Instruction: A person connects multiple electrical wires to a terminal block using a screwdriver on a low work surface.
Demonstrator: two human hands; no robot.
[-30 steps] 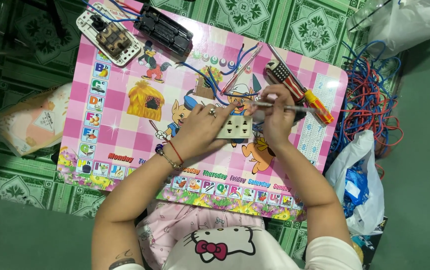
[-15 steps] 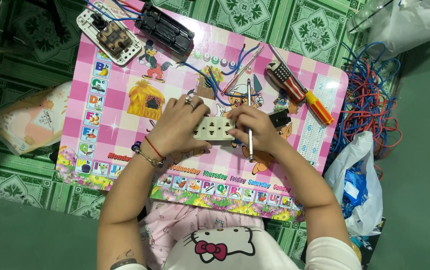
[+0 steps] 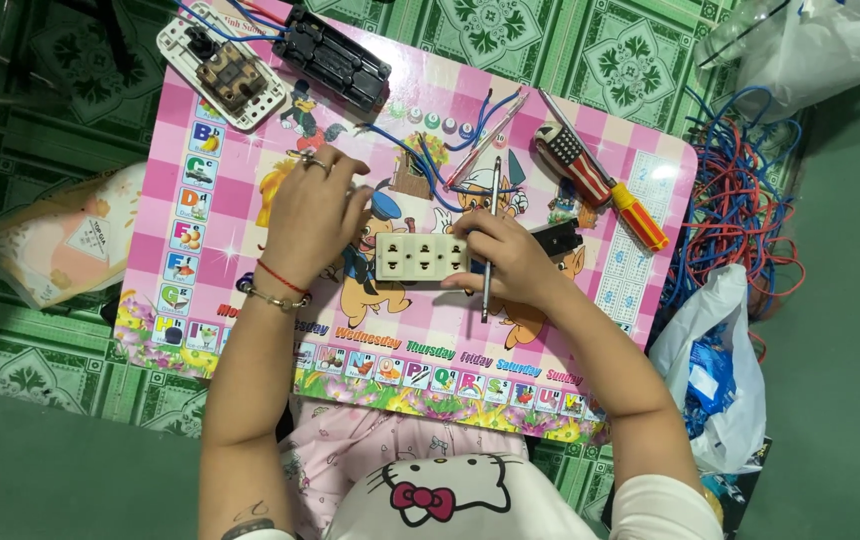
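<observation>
A cream socket plate (image 3: 420, 257) with several holes lies on the pink cartoon-print table (image 3: 640, 290). My right hand (image 3: 512, 262) touches the plate's right end and grips a thin metal screwdriver (image 3: 491, 205) that points away from me. My left hand (image 3: 312, 212) rests on the table just left of the plate, apart from it. Its fingers are loosely bent and nothing shows in them. It wears a ring, a red string and a bracelet.
At the table's far edge lie a white switch plate (image 3: 222, 66) and a black box (image 3: 336, 58) with blue and red wires (image 3: 428, 160). A striped-handled tool (image 3: 572, 154), an orange-handled screwdriver (image 3: 642, 216), a wire tangle (image 3: 740, 205) and a white plastic bag (image 3: 718, 370) are at the right.
My left hand has let go of the socket plate and moved left. The plate now lies flat under my right hand, with the screwdriver turned from crosswise to upright.
</observation>
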